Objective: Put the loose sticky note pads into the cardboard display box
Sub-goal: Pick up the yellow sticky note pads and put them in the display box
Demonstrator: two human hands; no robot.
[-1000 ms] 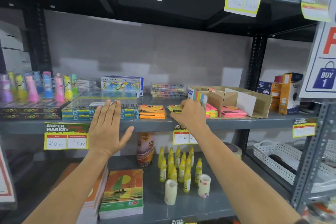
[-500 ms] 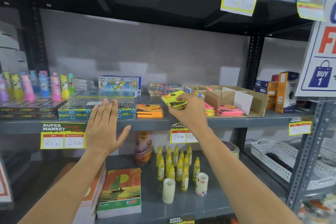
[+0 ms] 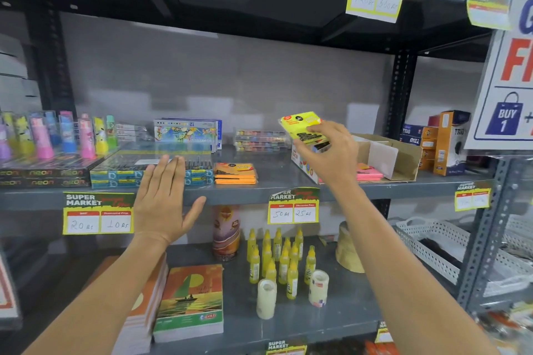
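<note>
here, right hand holds one yellow pad; one orange stack remains.

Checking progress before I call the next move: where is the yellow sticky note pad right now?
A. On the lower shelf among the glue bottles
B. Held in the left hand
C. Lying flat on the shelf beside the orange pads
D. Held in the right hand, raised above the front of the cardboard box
D: the right hand grips the yellow sticky note pad in the air over the near end of the cardboard display box; the left hand is open and empty.

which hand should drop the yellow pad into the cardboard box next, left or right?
Right. The right hand already holds the yellow pad lifted just above the cardboard box. The left hand is open and empty, at the shelf edge well left of the box.
</note>
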